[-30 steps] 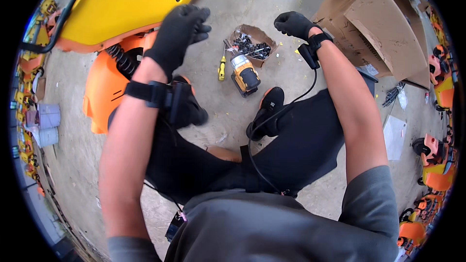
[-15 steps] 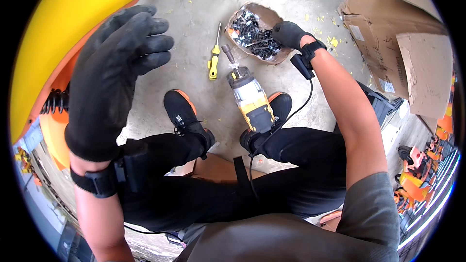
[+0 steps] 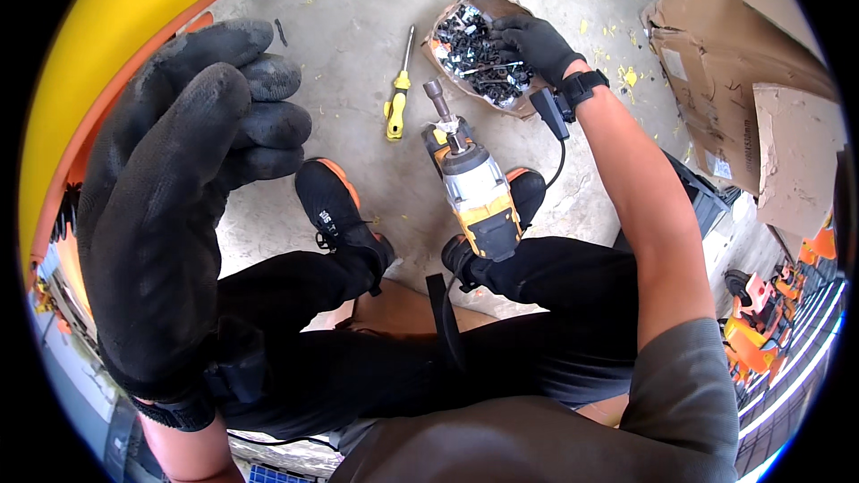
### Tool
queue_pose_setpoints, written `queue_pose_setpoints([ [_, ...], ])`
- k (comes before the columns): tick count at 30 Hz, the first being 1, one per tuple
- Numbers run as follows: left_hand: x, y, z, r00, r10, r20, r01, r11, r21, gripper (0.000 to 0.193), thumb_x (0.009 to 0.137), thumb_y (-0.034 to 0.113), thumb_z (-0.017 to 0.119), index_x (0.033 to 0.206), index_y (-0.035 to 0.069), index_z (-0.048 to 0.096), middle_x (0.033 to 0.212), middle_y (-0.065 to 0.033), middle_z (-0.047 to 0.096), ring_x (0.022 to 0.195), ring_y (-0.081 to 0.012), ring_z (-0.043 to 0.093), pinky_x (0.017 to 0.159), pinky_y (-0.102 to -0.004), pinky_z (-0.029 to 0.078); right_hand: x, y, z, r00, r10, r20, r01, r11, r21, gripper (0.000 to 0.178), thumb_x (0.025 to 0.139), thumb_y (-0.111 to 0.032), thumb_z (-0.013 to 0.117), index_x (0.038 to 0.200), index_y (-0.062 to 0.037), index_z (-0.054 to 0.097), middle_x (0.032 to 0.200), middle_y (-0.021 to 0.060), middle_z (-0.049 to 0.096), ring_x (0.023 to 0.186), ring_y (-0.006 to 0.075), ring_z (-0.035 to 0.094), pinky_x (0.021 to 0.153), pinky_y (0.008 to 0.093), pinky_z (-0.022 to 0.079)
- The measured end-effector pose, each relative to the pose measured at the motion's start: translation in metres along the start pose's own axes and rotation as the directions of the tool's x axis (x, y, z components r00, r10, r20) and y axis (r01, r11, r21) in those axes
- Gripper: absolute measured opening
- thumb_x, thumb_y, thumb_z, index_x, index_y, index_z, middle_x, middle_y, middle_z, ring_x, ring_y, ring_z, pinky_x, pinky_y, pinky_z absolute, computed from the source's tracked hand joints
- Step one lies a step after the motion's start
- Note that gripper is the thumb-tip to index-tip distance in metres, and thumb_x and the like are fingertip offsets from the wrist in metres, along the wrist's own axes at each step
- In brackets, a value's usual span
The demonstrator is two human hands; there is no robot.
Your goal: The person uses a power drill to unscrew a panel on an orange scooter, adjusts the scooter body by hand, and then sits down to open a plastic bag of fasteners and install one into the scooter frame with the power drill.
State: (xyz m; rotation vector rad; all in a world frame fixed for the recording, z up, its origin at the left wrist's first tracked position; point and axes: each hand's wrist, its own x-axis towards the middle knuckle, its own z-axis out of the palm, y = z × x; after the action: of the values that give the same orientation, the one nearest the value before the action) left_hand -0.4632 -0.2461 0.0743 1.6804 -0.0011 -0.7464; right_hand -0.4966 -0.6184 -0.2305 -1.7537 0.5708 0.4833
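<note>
My left hand (image 3: 170, 188), in a black glove, is raised large at the left beside a yellow curved panel (image 3: 116, 27). Its fingers are loosely bent and apart, with nothing visible in them; the palm is hidden. At the right rim of a torn cardboard container (image 3: 438, 61), my right hand (image 3: 537, 46), also gloved, reaches in with fingers stretched over a heap of small black and silver metal parts (image 3: 479, 58). Whether the fingertips touch the parts is unclear. A yellow and black cordless impact driver (image 3: 479, 192) with a socket stands near my right shoe.
A yellow-handled screwdriver (image 3: 397, 107) lies left of the container. Large cardboard boxes (image 3: 716, 89) stand at the right. A small dark strip (image 3: 281, 32) shows by the left fingertips. My shoes (image 3: 335, 201) rest on the concrete floor, with yellow scraps scattered about.
My left hand has moved lower and left, looming larger. My right hand's fingers have gone from curled at the container's rim to stretched out over the parts. The view has shifted slightly.
</note>
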Motion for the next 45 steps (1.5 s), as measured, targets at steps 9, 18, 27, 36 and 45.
queue_pose_setpoints([
  [9, -0.012, 0.003, 0.004, 0.997, 0.066, -0.039, -0.066, 0.998, 0.016, 0.047, 0.099, 0.029, 0.056, 0.136, 0.000, 0.052, 0.114, -0.0103, 0.065, 0.098, -0.0171, 0.065, 0.092, -0.0302, 0.051, -0.001, 0.009, 0.011, 0.968, -0.251, -0.024, 0.143, 0.622, -0.770, 0.025, 0.086, -0.019, 0.060, 0.107, -0.0103, 0.070, 0.106, 0.0161, 0.069, 0.099, 0.0328, 0.066, 0.088, 0.0376, 0.051],
  [18, -0.015, 0.002, 0.005, 0.993, 0.077, -0.091, -0.055, 0.973, 0.224, 0.051, 0.096, 0.035, 0.060, 0.133, 0.000, 0.054, 0.111, -0.0118, 0.066, 0.097, -0.0196, 0.067, 0.090, -0.0322, 0.053, 0.010, 0.001, 0.024, 0.905, -0.424, -0.034, 0.239, 0.574, -0.783, 0.032, 0.083, -0.011, 0.060, 0.113, -0.0091, 0.067, 0.112, 0.0167, 0.065, 0.105, 0.0352, 0.062, 0.094, 0.0411, 0.048],
  [27, -0.007, 0.006, 0.013, 0.999, 0.032, -0.007, -0.031, 0.992, 0.124, 0.047, 0.097, 0.031, 0.058, 0.132, 0.000, 0.055, 0.109, -0.0105, 0.067, 0.096, -0.0187, 0.067, 0.088, -0.0320, 0.053, 0.014, -0.009, 0.028, 0.966, -0.258, 0.024, 0.170, 0.563, -0.809, 0.031, 0.081, -0.015, 0.061, 0.111, -0.0093, 0.067, 0.106, 0.0192, 0.066, 0.102, 0.0359, 0.062, 0.092, 0.0406, 0.049],
  [36, -0.005, 0.003, 0.017, 1.000, 0.028, -0.008, -0.027, 0.997, 0.073, 0.044, 0.098, 0.029, 0.057, 0.130, -0.001, 0.055, 0.106, -0.0100, 0.066, 0.093, -0.0180, 0.066, 0.086, -0.0308, 0.052, 0.029, -0.012, 0.034, 0.926, -0.369, -0.080, 0.230, 0.718, -0.657, 0.037, 0.079, -0.018, 0.063, 0.115, -0.0117, 0.066, 0.108, 0.0159, 0.069, 0.103, 0.0328, 0.064, 0.092, 0.0370, 0.050],
  [45, -0.011, 0.002, 0.018, 0.996, 0.064, -0.057, -0.052, 0.978, 0.201, 0.044, 0.099, 0.030, 0.055, 0.130, -0.001, 0.056, 0.107, -0.0114, 0.067, 0.093, -0.0191, 0.066, 0.086, -0.0316, 0.053, 0.003, -0.040, -0.006, 0.966, -0.048, 0.255, 0.228, 0.626, -0.746, 0.025, 0.082, -0.025, 0.061, 0.099, -0.0093, 0.071, 0.100, 0.0157, 0.070, 0.094, 0.0318, 0.066, 0.087, 0.0387, 0.051],
])
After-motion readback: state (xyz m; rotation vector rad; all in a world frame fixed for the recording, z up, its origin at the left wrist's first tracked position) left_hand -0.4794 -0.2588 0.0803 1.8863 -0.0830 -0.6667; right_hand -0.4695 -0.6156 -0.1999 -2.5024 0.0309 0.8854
